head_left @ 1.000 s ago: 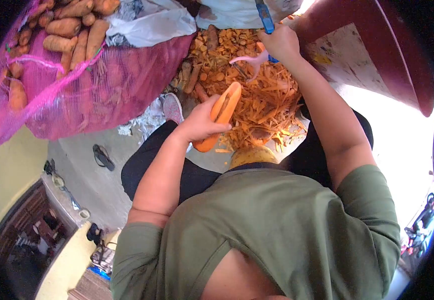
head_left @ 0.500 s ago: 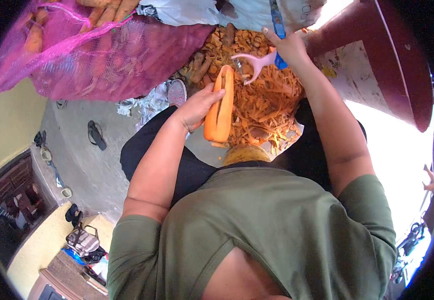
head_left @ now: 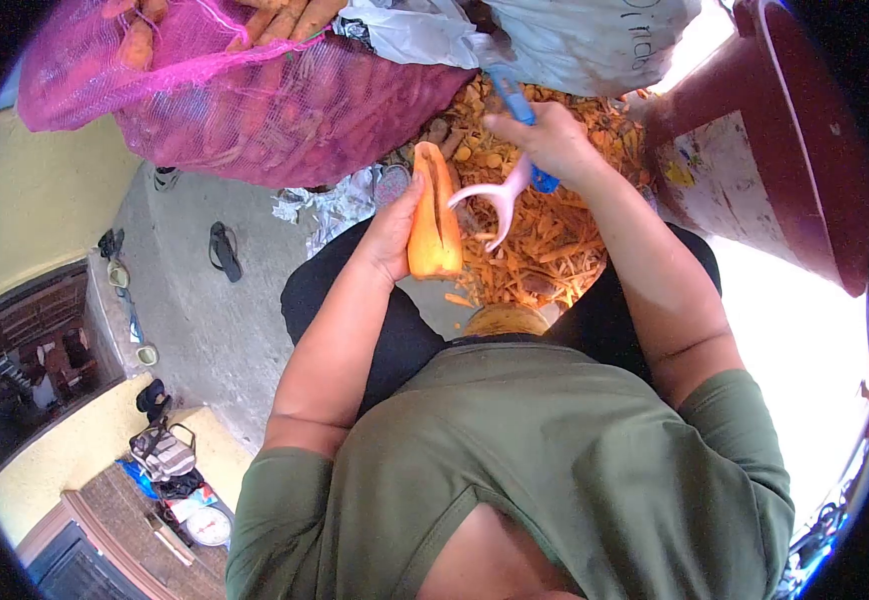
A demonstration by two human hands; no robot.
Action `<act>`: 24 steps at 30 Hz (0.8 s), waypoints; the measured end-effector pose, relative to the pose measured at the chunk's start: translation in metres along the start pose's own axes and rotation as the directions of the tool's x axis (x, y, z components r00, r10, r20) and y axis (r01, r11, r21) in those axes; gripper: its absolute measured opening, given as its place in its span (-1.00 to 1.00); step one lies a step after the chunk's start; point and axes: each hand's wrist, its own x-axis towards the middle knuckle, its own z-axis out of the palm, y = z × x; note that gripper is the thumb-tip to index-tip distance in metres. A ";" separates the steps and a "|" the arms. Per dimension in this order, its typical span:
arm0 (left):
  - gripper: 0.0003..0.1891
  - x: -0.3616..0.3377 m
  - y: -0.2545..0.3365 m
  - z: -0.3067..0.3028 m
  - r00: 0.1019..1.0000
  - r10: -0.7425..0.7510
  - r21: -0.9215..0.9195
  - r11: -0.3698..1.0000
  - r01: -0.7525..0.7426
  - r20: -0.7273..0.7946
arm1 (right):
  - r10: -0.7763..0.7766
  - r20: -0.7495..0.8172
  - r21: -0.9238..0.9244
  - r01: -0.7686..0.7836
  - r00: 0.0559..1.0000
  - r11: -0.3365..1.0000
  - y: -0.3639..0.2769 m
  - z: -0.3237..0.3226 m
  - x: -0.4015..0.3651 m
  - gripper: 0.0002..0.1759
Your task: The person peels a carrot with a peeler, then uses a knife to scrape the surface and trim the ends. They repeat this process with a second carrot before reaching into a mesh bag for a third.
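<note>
My left hand (head_left: 393, 232) is closed around the side of a thick peeled carrot (head_left: 437, 235), held nearly upright with its broad end toward me. A long dark split runs down the carrot's face. In my right hand (head_left: 553, 145) is a Y-shaped peeler (head_left: 507, 205) with a pink head and a blue handle sticking out past the thumb. Its forked head lies right beside the carrot, one prong at the carrot's right edge. Below both hands spreads a heap of orange peelings (head_left: 555, 255).
A pink mesh sack (head_left: 285, 120) full of unpeeled carrots stands at upper left. White plastic bags (head_left: 595, 45) lie at the top, and a large dark red bin (head_left: 795, 150) is on the right. A flip-flop (head_left: 224, 252) lies on the concrete floor (head_left: 180, 320) to the left.
My right hand has brought the peeler down and left, from above the peelings to the carrot's side. The carrot stays in my left hand, and the whole view has shifted slightly.
</note>
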 end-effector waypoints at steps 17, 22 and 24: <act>-0.55 0.039 -0.006 0.018 0.965 -0.201 0.264 0.953 0.152 0.169 | -0.013 -0.108 -0.353 -0.026 0.994 0.935 -0.015 -0.009 0.000 -0.54; -0.56 0.041 -0.013 0.011 0.961 -0.213 0.387 0.913 0.131 0.178 | 0.036 -0.183 -0.373 -0.103 0.982 0.922 0.009 -0.005 0.020 -0.59; -0.58 0.031 -0.010 0.018 0.961 -0.241 0.437 0.885 0.161 0.135 | 0.099 -0.319 -0.356 -0.216 0.943 0.909 0.019 -0.033 0.040 -0.58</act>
